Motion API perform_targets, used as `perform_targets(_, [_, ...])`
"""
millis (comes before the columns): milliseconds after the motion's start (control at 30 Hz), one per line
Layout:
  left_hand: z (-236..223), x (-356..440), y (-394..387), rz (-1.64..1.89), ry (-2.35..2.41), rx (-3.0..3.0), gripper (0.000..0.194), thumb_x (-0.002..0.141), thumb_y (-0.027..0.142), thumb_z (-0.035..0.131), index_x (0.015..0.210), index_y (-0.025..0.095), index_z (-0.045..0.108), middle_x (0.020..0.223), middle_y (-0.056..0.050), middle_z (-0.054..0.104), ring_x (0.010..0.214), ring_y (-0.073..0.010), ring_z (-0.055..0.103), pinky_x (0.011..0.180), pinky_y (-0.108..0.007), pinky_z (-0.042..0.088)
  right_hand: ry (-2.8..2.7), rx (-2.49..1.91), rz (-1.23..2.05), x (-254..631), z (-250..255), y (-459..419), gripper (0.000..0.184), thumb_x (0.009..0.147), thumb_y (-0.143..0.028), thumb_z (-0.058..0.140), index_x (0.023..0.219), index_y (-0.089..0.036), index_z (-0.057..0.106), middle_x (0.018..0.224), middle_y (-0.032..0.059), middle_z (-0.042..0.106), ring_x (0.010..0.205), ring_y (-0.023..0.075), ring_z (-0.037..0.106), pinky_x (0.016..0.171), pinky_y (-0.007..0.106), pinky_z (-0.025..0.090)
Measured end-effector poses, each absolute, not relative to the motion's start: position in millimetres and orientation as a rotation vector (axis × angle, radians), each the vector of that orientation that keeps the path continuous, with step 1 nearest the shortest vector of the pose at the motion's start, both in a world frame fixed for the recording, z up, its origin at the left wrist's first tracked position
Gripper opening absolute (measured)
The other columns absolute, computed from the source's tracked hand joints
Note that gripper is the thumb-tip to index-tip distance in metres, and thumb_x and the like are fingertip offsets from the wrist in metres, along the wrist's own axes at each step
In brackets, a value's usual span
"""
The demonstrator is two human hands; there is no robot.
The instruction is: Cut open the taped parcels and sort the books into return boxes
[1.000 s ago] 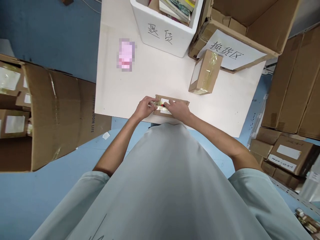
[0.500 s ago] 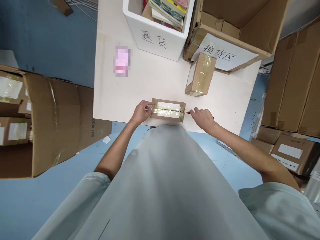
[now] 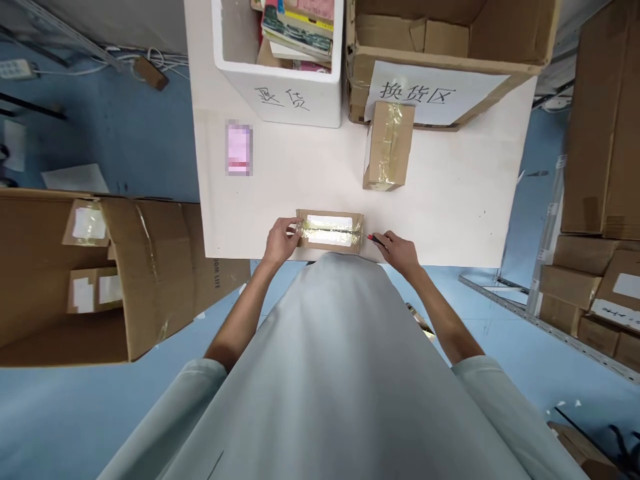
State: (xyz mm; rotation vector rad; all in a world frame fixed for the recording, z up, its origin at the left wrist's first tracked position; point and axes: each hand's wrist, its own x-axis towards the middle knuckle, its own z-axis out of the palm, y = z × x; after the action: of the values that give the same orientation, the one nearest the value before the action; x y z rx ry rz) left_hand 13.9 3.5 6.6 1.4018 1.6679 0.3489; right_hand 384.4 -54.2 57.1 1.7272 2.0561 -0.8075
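Note:
A small taped cardboard box [image 3: 306, 245] with a white label lies flat near the table's front edge. A dark line runs lengthwise along the middle of its shiny tape. My left hand [image 3: 281, 241] grips the box's left end between thumb and fingers. In my right hand [image 3: 400, 252] is a slim knife [image 3: 373, 238] with a red and black handle, held just off the box's right end. Its thin tip points left at the dark line; whether it touches the box I cannot tell. A second taped box [image 3: 399, 147] stands behind on the table.
A white foam bin [image 3: 300, 100] of books and a large open carton [image 3: 363, 87] with a paper sign stand at the table's back. A blurred pink item [image 3: 239, 148] lies left on the white table [image 3: 450, 193]. Another open carton [image 3: 165, 267] is at left.
The camera view has turned and shifted. My right forearm has come closer to my body and the hand's angle has changed. The left hand keeps its hold on the box.

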Motion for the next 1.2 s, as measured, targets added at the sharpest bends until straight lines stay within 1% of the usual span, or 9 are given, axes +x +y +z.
perform_targets(167, [11.9,29.4,-6.2,0.236,1.719,1.425,0.038,0.096,0.022,0.067,0.134,0.023,0.074,0.144,-0.015,0.069,0.108,-0.0293,0.079,0.103,-0.052,0.067,1.914,2.147,-0.928,374.8,49.6,-77.4,0.058,0.123,-0.041,0.022,0.161,-0.023,0.062,0.139,0.0128,0.077,0.109,0.0220,0.075,0.080,0.025,0.051])
perform_targets(233, [16.8,40.2,-12.4,0.256,1.769,1.503,0.040,0.099,0.023,0.067,0.139,0.022,0.071,0.154,-0.019,0.063,0.127,-0.0355,0.075,0.112,-0.058,0.064,1.827,2.334,-0.981,372.3,50.6,-77.9,0.058,0.122,-0.039,0.021,0.161,-0.020,0.060,0.142,0.0152,0.077,0.117,0.0240,0.075,0.090,0.028,0.055])
perform_targets(300, [21.1,57.2,-16.3,0.331,1.729,1.688,0.043,0.104,0.027,0.066,0.146,0.023,0.067,0.169,-0.021,0.052,0.155,-0.0415,0.057,0.127,-0.065,0.052,1.757,2.438,-1.080,370.4,53.6,-76.1,0.056,0.121,-0.038,0.023,0.161,-0.018,0.057,0.141,0.0155,0.078,0.119,0.0256,0.076,0.097,0.032,0.058])
perform_targets(367, [21.1,80.5,-15.6,0.388,1.522,1.916,0.044,0.110,0.032,0.062,0.152,0.025,0.063,0.177,-0.018,0.047,0.172,-0.0414,0.037,0.138,-0.069,0.037,1.696,2.456,-1.241,367.8,59.0,-74.8,0.054,0.119,-0.038,0.028,0.162,-0.017,0.054,0.136,0.0145,0.080,0.113,0.0262,0.079,0.098,0.035,0.060])
perform_targets(400, [18.6,93.4,-13.5,0.390,1.377,2.008,0.043,0.113,0.035,0.058,0.154,0.026,0.062,0.178,-0.016,0.048,0.174,-0.0396,0.033,0.141,-0.070,0.032,1.668,2.450,-1.319,366.0,62.7,-74.8,0.054,0.118,-0.037,0.031,0.163,-0.017,0.053,0.133,0.0137,0.081,0.109,0.0261,0.080,0.096,0.035,0.060])
perform_targets(533, [-7.9,135.6,-0.1,0.329,0.976,2.165,0.048,0.119,0.038,0.045,0.162,0.022,0.060,0.176,-0.017,0.054,0.174,-0.0353,0.037,0.144,-0.067,0.028,1.625,2.395,-1.407,353.8,83.3,-76.8,0.052,0.117,-0.036,0.036,0.162,-0.018,0.056,0.124,0.0108,0.084,0.101,0.0260,0.083,0.093,0.034,0.061])
perform_targets(733, [-47.5,138.3,-0.2,0.357,0.889,2.149,0.060,0.119,0.047,0.044,0.170,0.017,0.054,0.174,-0.020,0.056,0.173,-0.0347,0.039,0.145,-0.066,0.029,1.632,2.231,-1.182,328.0,107.9,-67.3,0.050,0.118,-0.028,0.037,0.163,-0.019,0.058,0.128,0.0120,0.085,0.111,0.0286,0.081,0.095,0.033,0.058])
perform_targets(967, [-53.3,136.1,-5.2,0.386,0.874,2.138,0.060,0.120,0.043,0.041,0.173,0.017,0.049,0.177,-0.019,0.052,0.175,-0.0336,0.034,0.146,-0.065,0.027,1.510,2.143,-0.984,300.3,107.3,-47.8,0.050,0.121,-0.028,0.026,0.163,-0.014,0.050,0.135,0.0224,0.079,0.120,0.0308,0.080,0.092,0.035,0.058])
perform_targets(1200, [-57.7,137.0,-6.5,0.377,0.865,2.130,0.065,0.119,0.043,0.044,0.177,0.014,0.042,0.180,-0.022,0.047,0.176,-0.0359,0.028,0.146,-0.066,0.024,1.429,2.084,-0.978,292.8,114.7,-60.9,0.045,0.120,-0.023,0.030,0.157,-0.014,0.054,0.126,0.0225,0.082,0.117,0.0307,0.082,0.091,0.036,0.060])
